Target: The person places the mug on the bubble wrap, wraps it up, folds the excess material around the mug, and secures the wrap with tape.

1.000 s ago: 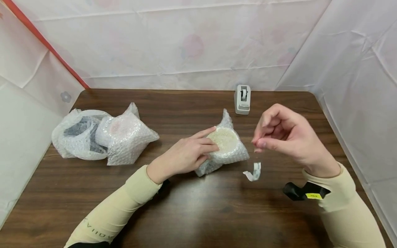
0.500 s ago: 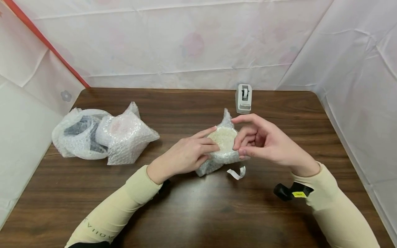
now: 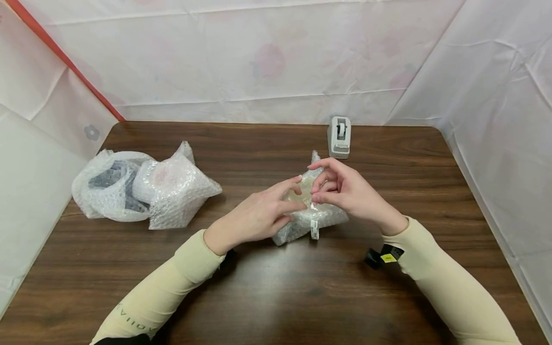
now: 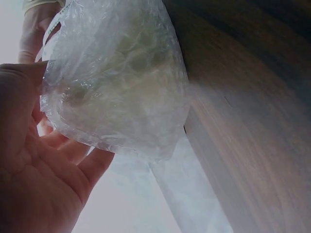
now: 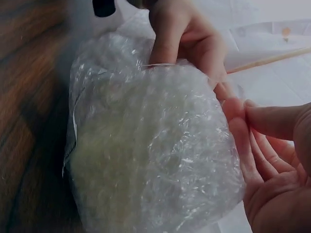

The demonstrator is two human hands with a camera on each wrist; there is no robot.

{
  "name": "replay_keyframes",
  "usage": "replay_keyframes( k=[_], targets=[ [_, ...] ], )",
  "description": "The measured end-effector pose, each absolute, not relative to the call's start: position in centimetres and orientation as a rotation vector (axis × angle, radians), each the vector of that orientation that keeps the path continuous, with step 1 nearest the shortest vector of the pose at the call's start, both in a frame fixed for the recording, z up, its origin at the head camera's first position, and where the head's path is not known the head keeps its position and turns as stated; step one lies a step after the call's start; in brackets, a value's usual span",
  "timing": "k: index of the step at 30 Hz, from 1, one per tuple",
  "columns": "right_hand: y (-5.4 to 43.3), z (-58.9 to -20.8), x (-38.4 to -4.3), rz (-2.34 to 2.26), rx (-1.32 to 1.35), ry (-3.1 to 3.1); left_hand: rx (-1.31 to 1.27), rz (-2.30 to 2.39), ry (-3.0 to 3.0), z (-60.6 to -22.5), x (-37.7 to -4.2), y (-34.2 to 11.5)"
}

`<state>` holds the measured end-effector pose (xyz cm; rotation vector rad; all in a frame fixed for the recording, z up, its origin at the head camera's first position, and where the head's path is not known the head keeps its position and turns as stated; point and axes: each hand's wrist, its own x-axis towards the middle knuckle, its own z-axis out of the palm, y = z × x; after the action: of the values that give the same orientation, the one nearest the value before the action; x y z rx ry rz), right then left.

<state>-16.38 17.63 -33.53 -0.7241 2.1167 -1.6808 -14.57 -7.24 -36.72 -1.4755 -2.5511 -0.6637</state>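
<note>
A bubble-wrapped package (image 3: 328, 216) with a pale yellowish round thing showing through lies right of the table's middle. My left hand (image 3: 260, 213) holds it from the left, its fingers over the top and thumb at the near side. In the left wrist view, the bubble wrap (image 4: 116, 92) lies between that thumb and the fingers. Above the package, my right hand (image 3: 340, 188) pinches the end of a strip of tape between thumb and index finger. The strip of tape (image 3: 314, 229) hangs down in front of the package; whether it touches the wrap I cannot tell.
A white tape dispenser (image 3: 339, 138) stands at the back, beyond the package. On the left, another bubble-wrapped package (image 3: 177, 191) leans against a rounded bubble-wrapped bundle (image 3: 97, 191). Pale patterned sheets (image 3: 267, 72) enclose the back and sides of the wooden table (image 3: 276, 297).
My right hand has moved left with the strip of tape, from beside the package to above it. The left hand stays at the package, its fingers slightly raised and spread.
</note>
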Motion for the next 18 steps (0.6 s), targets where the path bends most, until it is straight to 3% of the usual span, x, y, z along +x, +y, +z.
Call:
replay_keyframes(
  k=[18],
  targets=[
    [16.3,-34.1,-16.6,-1.418,-0.907,2.594,-1.515,-0.743,-2.520,-36.9,-14.9,-7.3]
  ],
)
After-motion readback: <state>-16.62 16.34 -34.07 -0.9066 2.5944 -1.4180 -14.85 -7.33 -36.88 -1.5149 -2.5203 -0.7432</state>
